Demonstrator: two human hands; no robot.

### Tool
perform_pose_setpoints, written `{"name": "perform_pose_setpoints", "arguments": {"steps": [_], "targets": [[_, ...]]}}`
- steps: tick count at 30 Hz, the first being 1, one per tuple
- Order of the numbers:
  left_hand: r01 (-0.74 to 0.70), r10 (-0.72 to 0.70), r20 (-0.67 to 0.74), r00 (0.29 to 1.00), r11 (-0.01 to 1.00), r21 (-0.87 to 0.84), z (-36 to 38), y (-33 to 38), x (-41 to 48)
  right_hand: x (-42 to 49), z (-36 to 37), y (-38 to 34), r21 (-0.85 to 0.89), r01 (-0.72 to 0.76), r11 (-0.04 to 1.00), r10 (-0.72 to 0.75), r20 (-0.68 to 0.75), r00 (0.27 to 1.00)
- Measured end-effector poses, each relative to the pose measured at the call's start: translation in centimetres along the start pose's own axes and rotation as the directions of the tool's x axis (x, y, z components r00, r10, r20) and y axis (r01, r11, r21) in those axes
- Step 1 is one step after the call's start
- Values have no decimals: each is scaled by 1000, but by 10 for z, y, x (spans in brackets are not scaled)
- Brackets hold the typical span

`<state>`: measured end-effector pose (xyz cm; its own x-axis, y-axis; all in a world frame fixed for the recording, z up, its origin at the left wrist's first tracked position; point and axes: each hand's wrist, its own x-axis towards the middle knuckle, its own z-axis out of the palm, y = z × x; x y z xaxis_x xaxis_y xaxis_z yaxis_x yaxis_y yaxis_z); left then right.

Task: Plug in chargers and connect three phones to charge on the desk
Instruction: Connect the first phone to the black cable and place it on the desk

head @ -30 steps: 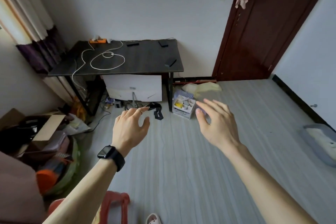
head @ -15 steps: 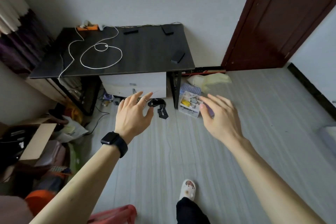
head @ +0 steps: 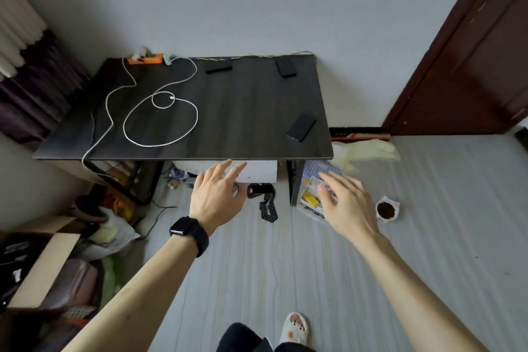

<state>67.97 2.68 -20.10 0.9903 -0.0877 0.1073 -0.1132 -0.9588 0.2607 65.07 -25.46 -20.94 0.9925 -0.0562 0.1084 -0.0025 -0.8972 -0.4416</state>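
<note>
A dark desk (head: 243,111) stands against the wall ahead. Three black phones lie on it: one at the back middle (head: 219,68), one at the back right (head: 285,67), one near the front right corner (head: 301,127). A white charging cable (head: 160,123) loops over the desk's left half. An orange power strip (head: 145,60) sits at the back left edge. My left hand (head: 215,196), with a black watch and a ring, hovers open just short of the desk's front edge. My right hand (head: 345,203) is open too, below the desk's right corner. Neither hand touches anything.
A white box (head: 257,173) sits under the desk. A small drawer organizer (head: 310,200) stands on the floor by the right desk leg, a small cup (head: 387,208) beside it. Cardboard boxes and bags (head: 51,254) pile up at the left. A dark brown door (head: 468,66) is at the right.
I have walked closer to the desk, which now looms larger and nearer. Both hands stay raised and open in front of me.
</note>
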Motion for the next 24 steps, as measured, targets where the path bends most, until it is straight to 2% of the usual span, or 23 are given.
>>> {"name": "perform_pose_setpoints", "arguments": {"steps": [9, 13, 18, 24], "targets": [[21, -23, 122, 992, 1000, 14, 52, -47, 128, 133, 57, 0, 3, -57, 998, 57, 118, 991], [15, -15, 222, 975, 1000, 1, 80, -80, 212, 200, 95, -6, -16, -166, 986, 166, 196, 967], [-23, 22, 326, 945, 1000, -2, 113, -114, 294, 262, 136, -7, -87, -342, 936, 352, 304, 885], [-59, 43, 543, 838, 998, 11, 160, -139, 335, 310, 182, 4, -109, -620, 777, 610, 372, 699]]}}
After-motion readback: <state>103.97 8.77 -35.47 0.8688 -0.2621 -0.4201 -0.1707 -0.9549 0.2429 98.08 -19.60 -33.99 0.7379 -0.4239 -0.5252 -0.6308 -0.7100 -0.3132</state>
